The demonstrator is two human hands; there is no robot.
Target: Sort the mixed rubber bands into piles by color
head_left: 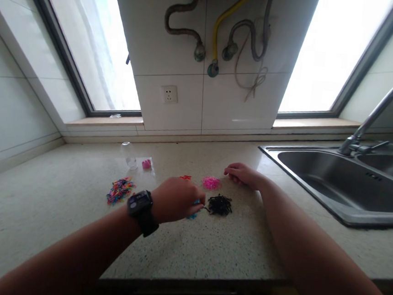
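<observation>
My left hand [180,201], with a black watch on its wrist, reaches across the counter. Its thumb and finger are pinched on a small black band at the left edge of a pile of black bands [220,205]. My right hand [240,173] is closed in a pinch just right of a pile of pink bands [211,183]. A thin pale bit shows at its fingertips, too small to name. Blue bands [192,215] and red bands [186,177] lie partly hidden by my left hand. A mixed multicoloured pile [120,190] lies left of the watch.
A clear bottle [129,155] lies on the pale speckled counter [187,252] at back left. Beside it is a pink object [146,164] on a clear sheet. A steel sink [334,178] with a tap [375,108] is at right. Pipes and a socket [169,94] are on the wall.
</observation>
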